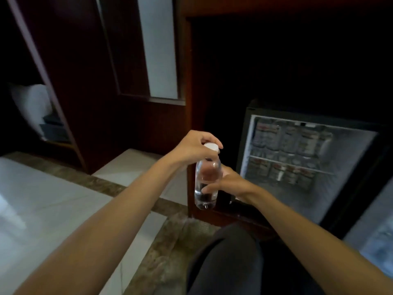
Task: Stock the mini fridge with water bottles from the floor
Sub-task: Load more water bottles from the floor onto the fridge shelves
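A clear water bottle (pixel 207 184) with a white cap hangs upright in mid-air, just left of the open mini fridge (pixel 348 188). My left hand (pixel 195 147) grips it from above around the cap. My right hand (pixel 231 184) wraps the bottle's lower body from the right side, fingers across the front. Inside the fridge, several bottles with red-and-white labels stand in rows on the upper shelf (pixel 282 137) and on the lower level (pixel 278 171), filling the left and middle. The right side of the fridge interior is bare.
The fridge sits inside a dark wooden cabinet (pixel 189 103). Its open door (pixel 378 237) is at the far right. My dark-trousered knee (pixel 225 256) is below the hands. White tiled floor (pixel 53 199) with a brown marble border lies to the left.
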### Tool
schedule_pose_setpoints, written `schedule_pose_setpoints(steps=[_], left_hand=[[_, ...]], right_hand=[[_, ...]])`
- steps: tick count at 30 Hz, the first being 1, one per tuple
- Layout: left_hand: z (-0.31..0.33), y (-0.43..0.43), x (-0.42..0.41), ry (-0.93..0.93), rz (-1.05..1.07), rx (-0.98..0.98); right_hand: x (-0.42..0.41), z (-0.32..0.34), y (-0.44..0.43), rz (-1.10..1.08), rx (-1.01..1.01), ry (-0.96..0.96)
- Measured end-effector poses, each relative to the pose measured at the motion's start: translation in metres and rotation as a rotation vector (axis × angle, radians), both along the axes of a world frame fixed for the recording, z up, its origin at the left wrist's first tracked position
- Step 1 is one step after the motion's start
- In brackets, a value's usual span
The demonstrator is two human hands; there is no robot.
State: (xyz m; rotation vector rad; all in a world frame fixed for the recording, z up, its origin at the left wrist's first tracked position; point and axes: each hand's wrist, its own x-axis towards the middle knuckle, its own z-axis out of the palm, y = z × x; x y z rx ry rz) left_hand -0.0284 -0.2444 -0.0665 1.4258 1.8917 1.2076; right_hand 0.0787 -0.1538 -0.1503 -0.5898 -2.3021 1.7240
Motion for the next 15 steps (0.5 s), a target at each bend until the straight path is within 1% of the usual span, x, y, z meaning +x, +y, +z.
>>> schedule_pose_setpoints(steps=[2, 4, 10, 15], left_hand=[[-0.005, 0.043, 0.014, -0.018, -0.093, -0.023], [-0.012, 0.081, 0.026, -0.053, -0.152, -0.038], [-0.059, 0.181, 0.058, -0.102, -0.291, -0.156], [-0.104, 0.239, 0.066, -0.13, -0.36, -0.279]], right_hand=[[0.021, -0.005, 0.035, -0.096, -0.052, 0.016], [0.04, -0.013, 0.065, -0.156, -0.063, 0.011], [0.077, -0.06, 0.139, -0.394, -0.028, -0.092], [0.089, -0.116, 0.191, -0.584, 0.045, -0.147]])
